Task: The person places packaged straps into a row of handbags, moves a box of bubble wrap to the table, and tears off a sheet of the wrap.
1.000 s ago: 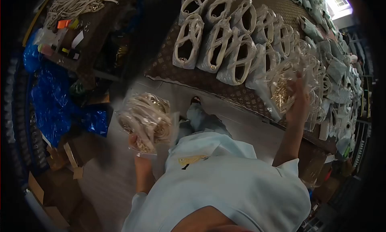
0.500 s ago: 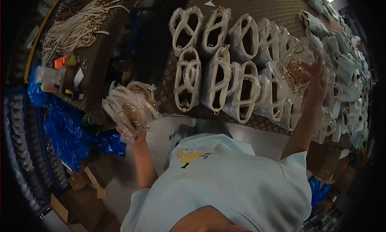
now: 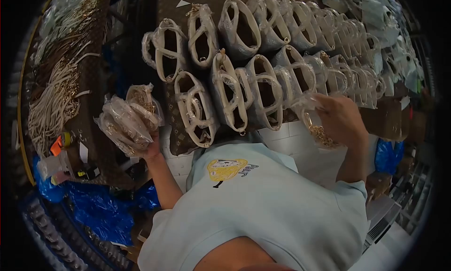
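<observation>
Several clear plastic packets of pale straps with gold chain [image 3: 123, 125] are gripped in my left hand [image 3: 151, 149], beside the left end of the handbag rows. My right hand [image 3: 345, 120] is closed on the top of one clear packet of strap with gold chain [image 3: 322, 135], which hangs below the fingers in front of the table edge. Just beyond that packet stand plastic-wrapped pale handbags [image 3: 266, 92], upright in two rows with their handles up. My right fingertips are partly hidden behind the hand.
A side table at left carries a heap of loose cream straps [image 3: 54, 104] and an orange-handled tool [image 3: 57, 145]. Blue plastic sheeting [image 3: 101, 214] lies below it. At right are a cardboard box [image 3: 385, 118] and more pale bags [image 3: 376, 17].
My right hand has come down from over the handbags toward my body, carrying the strap packet. My left hand still holds its packets. The view has turned rightward.
</observation>
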`<act>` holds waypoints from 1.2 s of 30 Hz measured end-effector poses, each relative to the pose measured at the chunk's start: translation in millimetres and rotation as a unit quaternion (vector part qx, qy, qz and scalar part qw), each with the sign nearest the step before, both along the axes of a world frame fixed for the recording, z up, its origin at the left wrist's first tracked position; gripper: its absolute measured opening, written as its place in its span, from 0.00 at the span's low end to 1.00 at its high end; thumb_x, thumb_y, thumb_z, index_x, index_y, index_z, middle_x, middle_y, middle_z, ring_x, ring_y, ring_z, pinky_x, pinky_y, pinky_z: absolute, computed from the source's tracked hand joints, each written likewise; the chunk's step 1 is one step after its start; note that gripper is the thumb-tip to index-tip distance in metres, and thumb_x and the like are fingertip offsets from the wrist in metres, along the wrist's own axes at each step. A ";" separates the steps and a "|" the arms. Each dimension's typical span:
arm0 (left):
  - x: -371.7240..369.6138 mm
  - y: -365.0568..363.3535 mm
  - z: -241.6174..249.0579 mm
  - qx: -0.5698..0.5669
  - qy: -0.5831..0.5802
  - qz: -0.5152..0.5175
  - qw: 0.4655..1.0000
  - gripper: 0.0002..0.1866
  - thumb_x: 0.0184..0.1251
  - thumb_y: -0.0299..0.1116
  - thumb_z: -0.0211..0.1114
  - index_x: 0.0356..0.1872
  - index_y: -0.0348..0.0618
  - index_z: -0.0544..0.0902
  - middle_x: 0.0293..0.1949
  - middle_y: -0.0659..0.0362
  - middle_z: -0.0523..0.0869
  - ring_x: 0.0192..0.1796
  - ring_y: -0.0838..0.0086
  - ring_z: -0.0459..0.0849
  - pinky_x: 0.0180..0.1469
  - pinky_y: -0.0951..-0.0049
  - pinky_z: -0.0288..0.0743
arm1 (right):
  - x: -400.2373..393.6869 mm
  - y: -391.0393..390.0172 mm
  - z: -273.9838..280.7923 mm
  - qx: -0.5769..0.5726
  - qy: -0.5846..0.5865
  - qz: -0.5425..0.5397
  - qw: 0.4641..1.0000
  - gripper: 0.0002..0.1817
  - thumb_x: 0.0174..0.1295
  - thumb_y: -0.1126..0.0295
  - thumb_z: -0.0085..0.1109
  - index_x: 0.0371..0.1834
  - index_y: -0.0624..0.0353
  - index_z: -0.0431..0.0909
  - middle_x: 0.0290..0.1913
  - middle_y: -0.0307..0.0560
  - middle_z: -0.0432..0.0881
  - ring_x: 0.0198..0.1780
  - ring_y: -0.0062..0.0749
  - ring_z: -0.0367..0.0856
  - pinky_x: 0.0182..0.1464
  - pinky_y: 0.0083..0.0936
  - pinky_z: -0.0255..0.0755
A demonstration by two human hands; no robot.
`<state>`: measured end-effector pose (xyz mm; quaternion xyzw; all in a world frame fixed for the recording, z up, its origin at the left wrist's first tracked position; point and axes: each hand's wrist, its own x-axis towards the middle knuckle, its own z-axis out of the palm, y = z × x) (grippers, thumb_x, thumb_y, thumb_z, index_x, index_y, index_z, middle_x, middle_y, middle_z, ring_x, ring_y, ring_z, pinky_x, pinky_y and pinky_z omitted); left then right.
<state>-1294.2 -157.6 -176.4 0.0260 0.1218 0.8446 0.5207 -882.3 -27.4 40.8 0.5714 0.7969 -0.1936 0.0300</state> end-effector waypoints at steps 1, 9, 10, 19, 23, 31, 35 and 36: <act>-0.9 3.3 -1.3 0.000 -0.005 -0.013 1.000 0.35 0.52 0.54 0.58 0.60 0.52 0.62 0.62 0.59 0.63 0.63 0.61 0.60 0.61 0.55 0.57 | 0.9 -2.2 -12.0 0.022 -0.061 0.049 0.997 0.13 0.53 0.74 0.50 0.43 0.58 0.74 0.21 0.53 0.75 0.25 0.42 0.77 0.31 0.33 0.69; -13.9 11.1 -9.6 -0.013 -0.061 -0.048 0.997 0.35 0.53 0.53 0.58 0.62 0.52 0.60 0.64 0.60 0.60 0.65 0.59 0.57 0.64 0.50 0.49 | -60.2 12.5 -61.2 -0.056 -0.061 -0.079 0.993 0.07 0.50 0.73 0.48 0.28 0.65 0.72 0.27 0.58 0.78 0.35 0.52 0.77 0.38 0.40 0.69; -12.6 9.3 -8.8 -0.011 -0.064 -0.050 0.997 0.35 0.53 0.53 0.58 0.62 0.52 0.60 0.64 0.60 0.60 0.65 0.59 0.57 0.64 0.50 0.49 | -64.5 12.3 -69.3 -0.013 -0.089 -0.088 0.992 0.07 0.50 0.72 0.48 0.27 0.66 0.73 0.26 0.58 0.78 0.34 0.51 0.77 0.37 0.39 0.70; -26.2 -11.7 -20.6 -0.171 -0.035 -0.018 0.985 0.38 0.51 0.58 0.57 0.62 0.54 0.60 0.64 0.60 0.60 0.65 0.60 0.58 0.65 0.53 0.50 | -68.9 2.6 -92.2 0.169 -0.001 -0.149 0.974 0.14 0.57 0.64 0.47 0.21 0.64 0.70 0.21 0.60 0.75 0.27 0.56 0.75 0.31 0.43 0.69; -32.2 -16.7 -20.9 -0.162 0.005 -0.028 0.986 0.42 0.47 0.61 0.59 0.63 0.56 0.58 0.64 0.61 0.59 0.66 0.60 0.54 0.66 0.54 0.43 | -75.0 -8.0 -91.9 0.202 -0.034 -0.207 0.957 0.07 0.54 0.71 0.47 0.24 0.63 0.69 0.19 0.57 0.76 0.25 0.51 0.78 0.27 0.41 0.71; -37.4 -19.1 -35.7 -0.073 -0.067 -0.082 0.992 0.33 0.56 0.49 0.55 0.62 0.47 0.60 0.63 0.55 0.60 0.64 0.56 0.57 0.64 0.51 0.51 | -70.8 21.7 -134.8 0.139 -0.109 -0.038 0.984 0.05 0.50 0.72 0.49 0.25 0.62 0.71 0.22 0.55 0.78 0.31 0.49 0.79 0.33 0.36 0.73; -30.7 -15.8 -38.1 -0.042 -0.085 -0.096 0.991 0.34 0.55 0.50 0.57 0.62 0.48 0.60 0.63 0.56 0.61 0.64 0.58 0.58 0.64 0.53 0.51 | -77.6 47.2 -128.9 0.051 -0.119 -0.013 0.992 0.08 0.54 0.68 0.49 0.30 0.60 0.75 0.28 0.54 0.79 0.35 0.47 0.79 0.38 0.34 0.72; -27.0 -15.6 -34.9 -0.024 -0.063 -0.105 0.992 0.34 0.55 0.51 0.56 0.62 0.48 0.60 0.63 0.57 0.61 0.64 0.59 0.57 0.64 0.53 0.50 | -76.5 46.1 -144.3 0.032 -0.022 -0.058 0.998 0.10 0.56 0.65 0.48 0.33 0.58 0.76 0.31 0.53 0.79 0.38 0.47 0.78 0.39 0.34 0.71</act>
